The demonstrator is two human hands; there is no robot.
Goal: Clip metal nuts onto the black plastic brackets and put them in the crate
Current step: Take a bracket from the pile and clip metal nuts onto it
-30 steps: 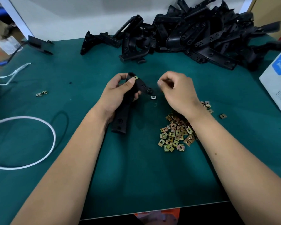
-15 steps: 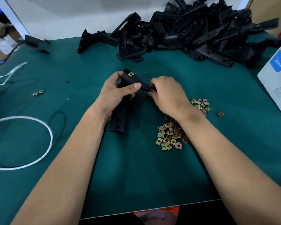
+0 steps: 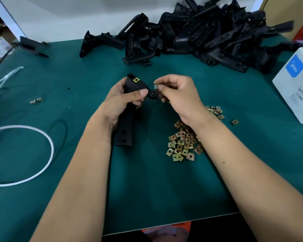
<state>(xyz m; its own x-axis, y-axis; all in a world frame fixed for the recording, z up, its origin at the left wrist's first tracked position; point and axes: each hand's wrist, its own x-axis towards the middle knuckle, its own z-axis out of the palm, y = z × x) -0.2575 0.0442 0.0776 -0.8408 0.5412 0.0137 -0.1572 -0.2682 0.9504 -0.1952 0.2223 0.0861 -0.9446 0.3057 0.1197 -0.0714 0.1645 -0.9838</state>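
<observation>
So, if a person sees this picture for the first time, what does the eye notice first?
Probably the two hands at the centre: the left hand grips a black bracket, and the right hand pinches a small metal nut beside it. Next come the bracket heap at the back and the brass-coloured nuts under the right forearm.

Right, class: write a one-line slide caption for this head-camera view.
Left hand grips a black bracket while right hand pinches a metal nut at its tab, above loose nuts.

Green table (image 3: 147, 189) bearing nuts (image 3: 182, 145), brackets (image 3: 208, 37)
</observation>
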